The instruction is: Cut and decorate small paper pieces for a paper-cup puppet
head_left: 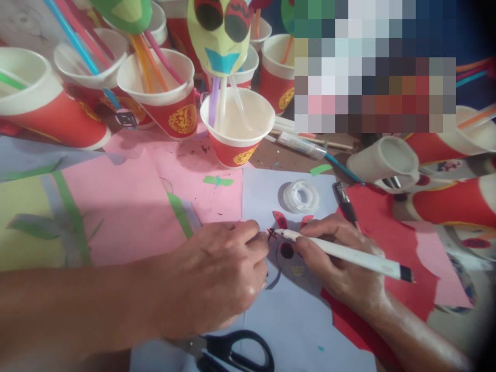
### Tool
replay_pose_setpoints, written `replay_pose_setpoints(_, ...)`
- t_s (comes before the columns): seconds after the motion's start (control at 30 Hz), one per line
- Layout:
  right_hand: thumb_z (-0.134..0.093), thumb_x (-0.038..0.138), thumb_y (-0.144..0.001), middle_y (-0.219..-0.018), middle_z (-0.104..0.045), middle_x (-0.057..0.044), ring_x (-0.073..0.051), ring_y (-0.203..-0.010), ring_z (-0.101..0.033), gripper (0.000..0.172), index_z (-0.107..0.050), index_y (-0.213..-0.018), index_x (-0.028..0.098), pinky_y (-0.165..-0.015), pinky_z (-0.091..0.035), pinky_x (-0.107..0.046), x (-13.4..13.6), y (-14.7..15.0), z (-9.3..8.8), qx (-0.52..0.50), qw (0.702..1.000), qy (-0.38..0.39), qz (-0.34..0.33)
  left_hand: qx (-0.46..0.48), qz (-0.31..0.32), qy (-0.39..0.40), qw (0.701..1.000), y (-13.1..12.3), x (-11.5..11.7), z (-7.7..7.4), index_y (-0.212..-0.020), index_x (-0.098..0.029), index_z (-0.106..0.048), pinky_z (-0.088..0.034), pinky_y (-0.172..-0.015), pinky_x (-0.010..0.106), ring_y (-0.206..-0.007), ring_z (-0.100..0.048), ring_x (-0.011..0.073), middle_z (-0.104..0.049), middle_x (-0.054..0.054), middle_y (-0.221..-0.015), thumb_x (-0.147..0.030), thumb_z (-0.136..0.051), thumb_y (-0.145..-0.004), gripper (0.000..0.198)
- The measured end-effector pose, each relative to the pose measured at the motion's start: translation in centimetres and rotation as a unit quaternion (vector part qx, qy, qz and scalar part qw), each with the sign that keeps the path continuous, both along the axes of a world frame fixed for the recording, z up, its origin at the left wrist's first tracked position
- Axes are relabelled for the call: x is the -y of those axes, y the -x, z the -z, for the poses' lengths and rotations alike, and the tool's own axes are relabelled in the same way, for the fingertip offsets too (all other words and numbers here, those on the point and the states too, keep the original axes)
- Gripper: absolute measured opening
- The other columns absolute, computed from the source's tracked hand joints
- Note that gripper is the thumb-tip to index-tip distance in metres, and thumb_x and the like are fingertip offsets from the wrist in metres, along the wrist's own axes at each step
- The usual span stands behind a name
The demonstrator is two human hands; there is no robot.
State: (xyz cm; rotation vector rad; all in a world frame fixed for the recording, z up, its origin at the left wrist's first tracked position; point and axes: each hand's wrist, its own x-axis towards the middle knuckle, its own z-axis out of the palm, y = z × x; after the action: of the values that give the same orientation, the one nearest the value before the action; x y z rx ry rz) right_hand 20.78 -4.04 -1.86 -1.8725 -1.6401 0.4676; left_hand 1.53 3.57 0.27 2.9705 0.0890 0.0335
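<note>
My right hand (341, 258) grips a white pen (349, 254) with its tip pointing left onto a small paper piece (289, 253) that bears red ears and a black spot. My left hand (217, 274) is curled, its fingertips pinching or pressing the left edge of that same piece, where a small black mark shows. The piece lies on a pale blue paper sheet (302, 320). A roll of clear tape (300, 196) rests on the blue sheet just beyond my hands.
Red-and-white paper cups (236, 124) with straws crowd the back; one holds a yellow paper mask (220, 36). Black scissors (232, 354) lie at the near edge. Pink (127, 201) and red (387, 227) paper sheets flank the blue one. A black marker (346, 202) lies right of the tape.
</note>
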Motion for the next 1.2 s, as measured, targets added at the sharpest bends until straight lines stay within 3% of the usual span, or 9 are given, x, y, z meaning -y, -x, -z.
replay_pose_setpoints(0.6, -0.058, 0.025, -0.078, -0.057, -0.067, 0.003, -0.019, -0.048, -0.064, 0.008, -0.056, -0.070, 0.027, -0.045, -0.052, -0.030, 0.1, -0.1, 0.2, 0.002, 1.000, -0.009, -0.010, 0.000, 0.013, 0.009, 1.000, 0.0, -0.2, 0.1, -0.066, -0.019, -0.061, -0.047, -0.068, 0.036, -0.081, -0.056, 0.0217, -0.069, 0.005, -0.083, -0.022, -0.062, -0.079, 0.014)
replay_pose_setpoints(0.93, -0.057, 0.026, -0.079, -0.055, -0.066, 0.005, -0.017, -0.048, -0.064, 0.010, -0.055, -0.069, 0.026, -0.047, -0.051, -0.028, 0.0, 0.1, 0.0, 0.003, 1.000, 0.007, -0.002, -0.009, 0.005, 0.006, 1.000, -0.1, -0.1, -0.1, -0.068, -0.020, -0.061, -0.048, -0.072, 0.036, -0.088, -0.056, 0.0225, -0.069, 0.004, -0.084, -0.022, -0.060, -0.081, 0.014)
replay_pose_setpoints(1.2, -0.063, 0.022, -0.078, -0.060, -0.065, 0.003, -0.014, -0.046, -0.063, 0.005, -0.058, -0.078, 0.024, -0.040, -0.048, -0.023, 0.1, -1.0, 0.9, -0.048, 0.997, -0.062, -0.007, 0.003, 0.006, 0.005, 1.000, 0.0, 0.0, 0.1, -0.066, -0.019, -0.061, -0.048, -0.072, 0.036, -0.087, -0.056, 0.0222, -0.068, 0.004, -0.083, -0.023, -0.060, -0.081, 0.015)
